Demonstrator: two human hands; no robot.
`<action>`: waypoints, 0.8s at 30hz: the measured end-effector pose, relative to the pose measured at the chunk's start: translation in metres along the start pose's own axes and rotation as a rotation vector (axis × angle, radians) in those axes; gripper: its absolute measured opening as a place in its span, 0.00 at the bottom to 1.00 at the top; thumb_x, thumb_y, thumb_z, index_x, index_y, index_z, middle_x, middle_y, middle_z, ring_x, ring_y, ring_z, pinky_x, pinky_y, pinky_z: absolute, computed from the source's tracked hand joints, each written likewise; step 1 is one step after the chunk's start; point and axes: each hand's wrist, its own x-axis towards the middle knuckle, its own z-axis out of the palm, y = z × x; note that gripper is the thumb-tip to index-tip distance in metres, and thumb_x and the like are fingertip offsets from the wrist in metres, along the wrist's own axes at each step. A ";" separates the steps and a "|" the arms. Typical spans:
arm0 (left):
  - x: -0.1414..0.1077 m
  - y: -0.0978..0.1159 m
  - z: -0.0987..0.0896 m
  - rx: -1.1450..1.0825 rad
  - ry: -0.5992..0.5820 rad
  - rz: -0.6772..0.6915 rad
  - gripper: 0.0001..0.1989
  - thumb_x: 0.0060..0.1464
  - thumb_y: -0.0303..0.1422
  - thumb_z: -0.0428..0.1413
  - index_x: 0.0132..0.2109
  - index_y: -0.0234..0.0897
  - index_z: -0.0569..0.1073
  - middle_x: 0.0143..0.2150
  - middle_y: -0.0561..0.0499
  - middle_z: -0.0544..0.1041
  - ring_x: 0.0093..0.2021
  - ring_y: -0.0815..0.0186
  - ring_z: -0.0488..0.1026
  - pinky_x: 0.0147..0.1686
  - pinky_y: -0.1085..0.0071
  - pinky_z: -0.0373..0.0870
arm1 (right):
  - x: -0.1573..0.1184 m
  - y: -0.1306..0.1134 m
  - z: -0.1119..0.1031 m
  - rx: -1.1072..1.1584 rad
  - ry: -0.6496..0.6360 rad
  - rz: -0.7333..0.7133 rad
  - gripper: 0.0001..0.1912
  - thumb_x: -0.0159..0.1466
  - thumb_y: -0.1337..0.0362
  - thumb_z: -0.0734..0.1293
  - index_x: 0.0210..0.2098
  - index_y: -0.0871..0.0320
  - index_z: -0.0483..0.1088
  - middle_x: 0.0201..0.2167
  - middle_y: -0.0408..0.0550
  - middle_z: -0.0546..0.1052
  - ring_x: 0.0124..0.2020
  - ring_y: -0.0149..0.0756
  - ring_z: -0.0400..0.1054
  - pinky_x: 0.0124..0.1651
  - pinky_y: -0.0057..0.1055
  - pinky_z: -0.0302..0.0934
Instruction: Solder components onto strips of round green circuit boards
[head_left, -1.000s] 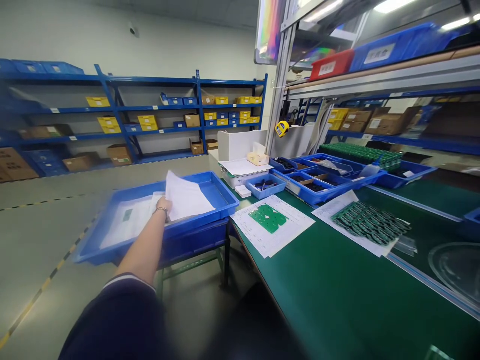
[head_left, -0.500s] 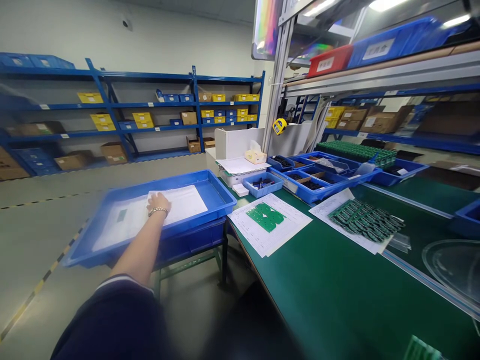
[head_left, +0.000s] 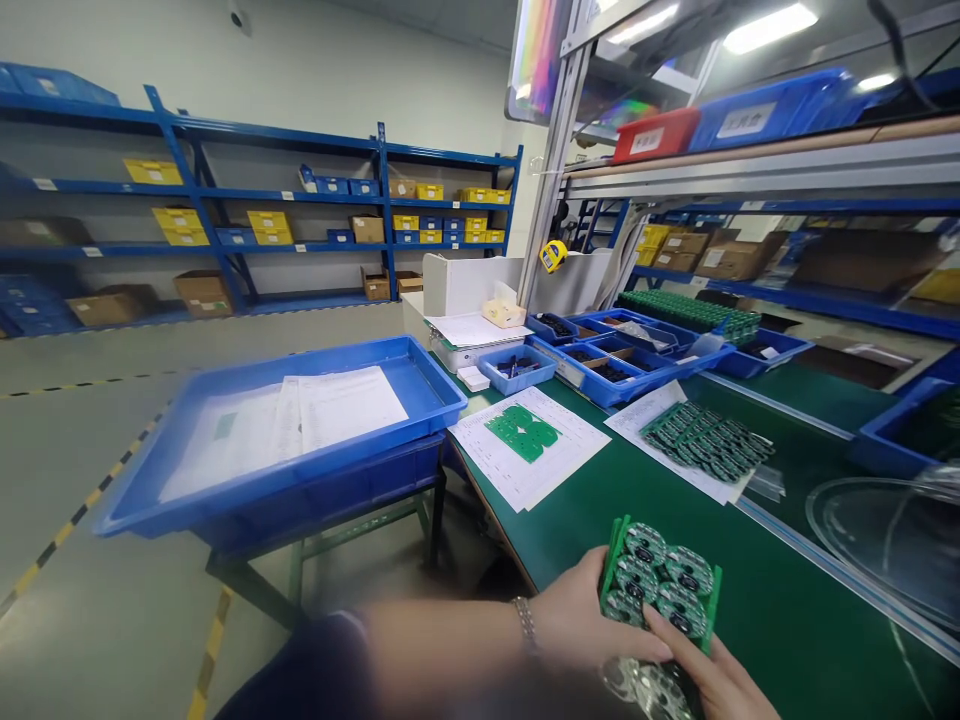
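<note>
At the lower right I hold a green circuit board panel with round black-and-silver boards in rows and narrow green rails on its sides. My left hand, with a chain bracelet at the wrist, grips its left side, thumb across the front. From the lower right my right hand grips it, thumb on its face. More round boards show below the thumbs; whether they belong to the same panel I cannot tell. A flat green board lies on printed sheets on the green bench.
A blue tray with paper sheets stands on a frame at left. Several circuit boards lie on paper on the bench. Behind are a small blue bin, divided blue bins and a metal post.
My left hand has left the papers in the blue tray and come right to the circuit board panel. My right hand has come into view, and the panel shows more fully, held in both hands.
</note>
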 end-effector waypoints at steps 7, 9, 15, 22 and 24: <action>0.005 0.046 -0.034 -0.226 0.074 -0.019 0.37 0.29 0.32 0.68 0.51 0.33 0.66 0.47 0.40 0.73 0.48 0.51 0.70 0.47 0.56 0.68 | -0.011 -0.029 0.022 -0.051 -0.023 -0.026 0.34 0.49 0.45 0.67 0.52 0.54 0.64 0.51 0.50 0.69 0.49 0.49 0.65 0.33 0.31 0.70; 0.004 0.079 -0.069 -0.131 0.233 0.048 0.32 0.33 0.33 0.67 0.49 0.32 0.68 0.45 0.41 0.74 0.43 0.53 0.73 0.42 0.57 0.71 | -0.009 -0.030 0.021 -0.069 -0.093 -0.086 0.31 0.52 0.44 0.65 0.50 0.54 0.65 0.49 0.49 0.71 0.47 0.46 0.66 0.35 0.29 0.69; -0.016 0.166 -0.229 0.158 0.787 0.035 0.19 0.53 0.30 0.55 0.51 0.33 0.64 0.50 0.45 0.69 0.44 0.63 0.70 0.43 0.64 0.70 | 0.023 0.004 -0.007 -0.055 -0.011 -0.050 0.34 0.50 0.42 0.66 0.48 0.57 0.62 0.45 0.52 0.70 0.40 0.43 0.68 0.32 0.28 0.68; -0.045 0.174 -0.328 0.556 1.057 -0.426 0.15 0.57 0.35 0.51 0.49 0.32 0.66 0.47 0.45 0.68 0.43 0.63 0.69 0.41 0.61 0.70 | 0.024 0.018 -0.008 -0.162 0.022 -0.165 0.31 0.50 0.42 0.65 0.45 0.57 0.65 0.38 0.49 0.73 0.36 0.39 0.68 0.33 0.26 0.66; -0.046 0.178 -0.343 0.669 1.013 -0.491 0.14 0.57 0.34 0.51 0.48 0.32 0.66 0.46 0.46 0.69 0.42 0.64 0.70 0.40 0.62 0.70 | 0.023 0.019 -0.008 -0.162 0.022 -0.170 0.31 0.49 0.42 0.65 0.44 0.57 0.65 0.37 0.50 0.73 0.35 0.40 0.69 0.33 0.26 0.66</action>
